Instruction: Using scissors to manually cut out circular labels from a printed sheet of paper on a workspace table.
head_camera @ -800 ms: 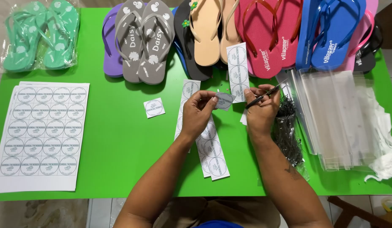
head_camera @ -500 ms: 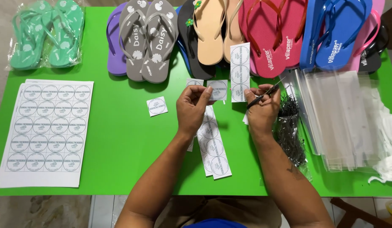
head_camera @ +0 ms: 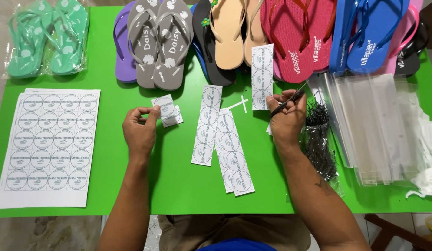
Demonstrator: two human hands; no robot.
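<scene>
Green table (head_camera: 146, 195), wide, crowded along its far edge. Left hand (head_camera: 140, 129) low over the cloth, thumb and fingers pinched on one cut square label (head_camera: 164, 106), held just above a second square (head_camera: 175, 116) lying flat beneath it. Right hand (head_camera: 285, 120) closed round scissors (head_camera: 290, 99), blades pointing up and to the right, whether open or shut too small to tell; tip close to a three-round label strip (head_camera: 262, 77) that lies partly against the pink flip-flops (head_camera: 299, 37).

Between the hands: a long strip (head_camera: 206, 125) of four rounds, and two more strips (head_camera: 233, 153) overlapping, slanting toward the near edge. Thin white offcuts (head_camera: 240, 105) in a cross just past them.

Far left: full label sheets (head_camera: 48, 146), stacked, well apart from the left hand. Beyond them, mint flip-flops (head_camera: 46, 37) in a clear bag. Along the back: purple pair, mostly hidden under grey pair (head_camera: 158, 42); then black, tan (head_camera: 234, 30), pink, blue (head_camera: 364, 32).

Right of the scissors hand: bundle of black ties (head_camera: 320, 139) in clear wrap, touching the forearm's side; then a stack of clear bags (head_camera: 374, 125); crumpled white paper (head_camera: 427, 179) at the table's corner.
</scene>
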